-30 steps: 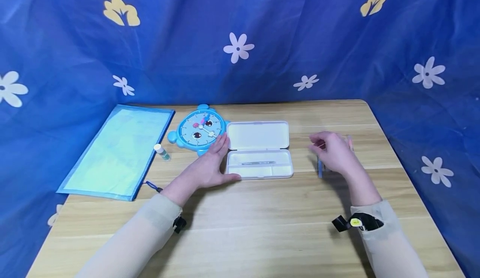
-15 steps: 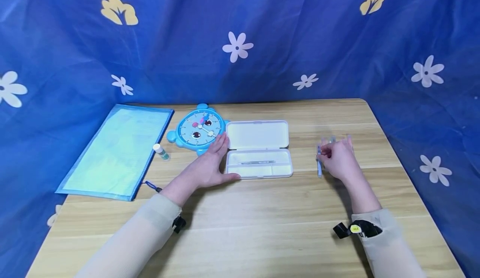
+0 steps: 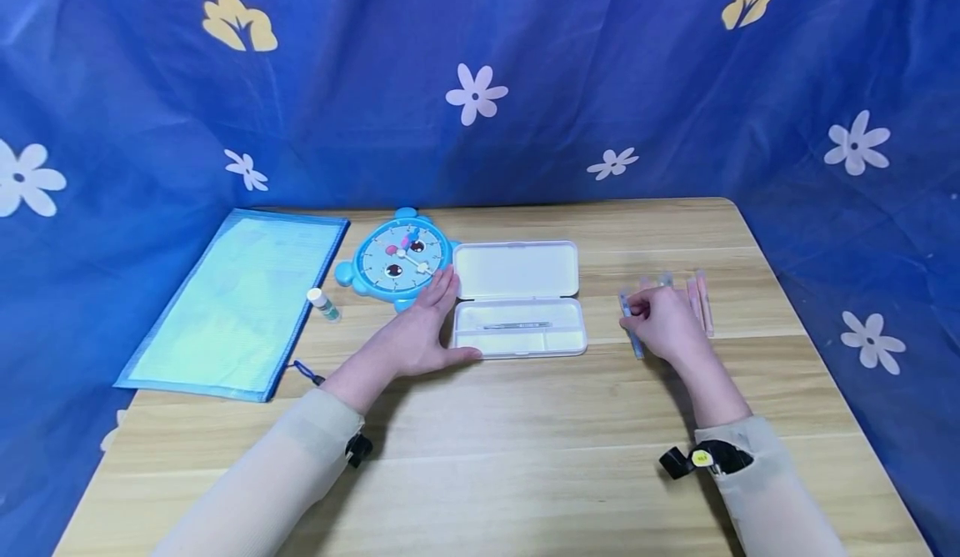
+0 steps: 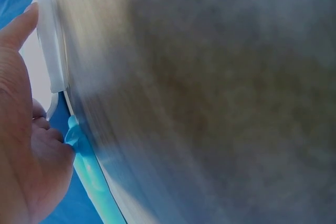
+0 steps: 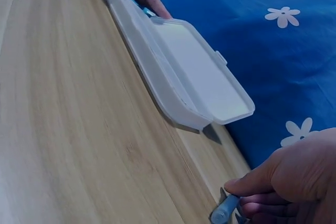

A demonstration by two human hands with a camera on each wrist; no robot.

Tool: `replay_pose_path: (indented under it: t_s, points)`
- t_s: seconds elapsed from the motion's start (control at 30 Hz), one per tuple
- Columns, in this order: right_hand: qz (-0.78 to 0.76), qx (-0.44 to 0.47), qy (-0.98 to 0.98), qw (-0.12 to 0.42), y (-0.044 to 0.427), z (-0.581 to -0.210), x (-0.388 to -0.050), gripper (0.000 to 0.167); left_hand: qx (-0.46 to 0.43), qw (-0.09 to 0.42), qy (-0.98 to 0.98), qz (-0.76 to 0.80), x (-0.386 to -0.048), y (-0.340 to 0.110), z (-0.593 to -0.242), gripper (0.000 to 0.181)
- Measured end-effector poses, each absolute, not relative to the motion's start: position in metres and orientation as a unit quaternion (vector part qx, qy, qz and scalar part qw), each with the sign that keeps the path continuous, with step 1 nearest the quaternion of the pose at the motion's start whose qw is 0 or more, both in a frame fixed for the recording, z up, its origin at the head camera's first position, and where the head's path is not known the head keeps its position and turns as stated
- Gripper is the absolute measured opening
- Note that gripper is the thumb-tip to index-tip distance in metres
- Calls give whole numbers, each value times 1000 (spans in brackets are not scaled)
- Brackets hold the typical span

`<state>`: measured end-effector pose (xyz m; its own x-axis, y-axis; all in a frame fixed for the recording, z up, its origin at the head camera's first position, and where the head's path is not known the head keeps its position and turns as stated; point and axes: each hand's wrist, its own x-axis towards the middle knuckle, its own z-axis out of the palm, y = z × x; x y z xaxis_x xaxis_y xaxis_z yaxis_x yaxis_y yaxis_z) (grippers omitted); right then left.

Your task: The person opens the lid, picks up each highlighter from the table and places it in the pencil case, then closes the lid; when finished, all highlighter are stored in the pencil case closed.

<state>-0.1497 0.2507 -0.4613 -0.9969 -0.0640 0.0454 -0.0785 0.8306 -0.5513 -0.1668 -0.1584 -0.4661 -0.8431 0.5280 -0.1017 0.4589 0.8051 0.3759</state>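
Your right hand (image 3: pixel 666 322) pinches the pen (image 3: pixel 637 345); left hand (image 3: pixel 418 336), extended, touches the case (image 3: pixel 512 343).
The pen seems light, stiff; hold mid-barrel.

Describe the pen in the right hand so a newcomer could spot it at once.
On the wooden table, find the open white case, then look to its right in the head view. There the right hand pinches a blue pen. It is the leftmost loose pen there, and blue, unlike the pink pens at the right end.
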Motion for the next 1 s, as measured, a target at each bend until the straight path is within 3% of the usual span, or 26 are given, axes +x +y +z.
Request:
replay_pose_path:
  t_s: [0.67, 1.0]
  points:
    - [279, 59, -958, -15, 242, -462, -150, 12, 264, 98, 945, 168, -166, -158, -466, 132]
    - [346, 69, -935, 19, 244, -444, -145, 15, 261, 99, 945, 168, -166, -159, -467, 131]
